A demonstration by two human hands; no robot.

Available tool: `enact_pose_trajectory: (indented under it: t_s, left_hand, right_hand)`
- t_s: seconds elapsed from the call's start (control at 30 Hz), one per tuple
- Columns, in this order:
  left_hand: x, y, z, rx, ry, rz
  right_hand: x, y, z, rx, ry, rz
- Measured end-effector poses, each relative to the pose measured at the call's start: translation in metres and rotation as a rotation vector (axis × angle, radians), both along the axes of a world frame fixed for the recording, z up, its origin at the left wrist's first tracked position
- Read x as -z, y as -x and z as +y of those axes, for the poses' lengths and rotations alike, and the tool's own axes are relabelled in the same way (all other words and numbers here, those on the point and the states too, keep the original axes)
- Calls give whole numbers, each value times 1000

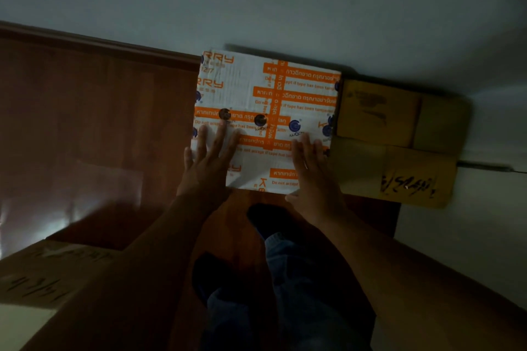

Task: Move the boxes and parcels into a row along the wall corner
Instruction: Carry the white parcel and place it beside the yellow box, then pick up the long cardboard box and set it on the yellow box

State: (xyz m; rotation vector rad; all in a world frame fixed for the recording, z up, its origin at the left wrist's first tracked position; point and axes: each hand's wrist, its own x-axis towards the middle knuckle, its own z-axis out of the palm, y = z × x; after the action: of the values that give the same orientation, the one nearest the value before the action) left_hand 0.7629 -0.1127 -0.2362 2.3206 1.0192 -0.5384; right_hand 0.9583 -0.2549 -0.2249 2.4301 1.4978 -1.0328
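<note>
The fingers (221,137) of the left hand (209,159) lie spread and flat on top of a white cardboard box wrapped in orange printed tape (265,111), pressing near its front left edge without curling round anything. The right hand (309,168) rests the same way on the front right part of the box top, its fingers (302,148) extended and close together, the thumb hanging over the near edge. Neither hand grips; both are open palms laid on the surface.

The white box sits on a dark reddish-brown wooden floor (85,122), its far side against the pale wall (256,8). Just beside it on the right, touching or nearly touching, lies a flat brown cardboard box with black scrawled marking (399,174). On top of that one, towards the wall, rests a smaller yellowish-brown taped parcel (379,111). Both stand in the corner where the wall turns.

At the lower left, close to the camera, the top of another large brown cardboard box with dark handwriting (48,276) shows, well apart from the row. Between the forearms, dark socked feet (265,219) and blue trouser legs (282,279) stand on the floor. The scene is dim and detail is soft.
</note>
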Motion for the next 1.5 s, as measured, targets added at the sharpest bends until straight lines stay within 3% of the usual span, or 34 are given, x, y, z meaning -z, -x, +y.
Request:
enact_pose_trajectory:
  t_s: [0.23,0.4,0.7,1.03,1.27,1.5]
  left_hand:
    - [-18,5,-4,-136,30,-66]
    - [-46,46,-12,-388,101,-56]
    - [-94,205,-44,-868,-35,25]
    - [-102,359,-161,-1313,-80,133]
    - [-72,387,-221,-1393,81,139]
    - [-46,414,-256,-1398,149,123]
  right_hand:
    - [-23,13,21,72,-31,53]
    - [-45,56,57,-26,-124,79]
    - [-78,200,103,-442,-134,165]
    - [-85,379,69,-807,-95,336]
    - [-65,453,37,-914,-26,289]
    - [-33,472,14,-817,118,300]
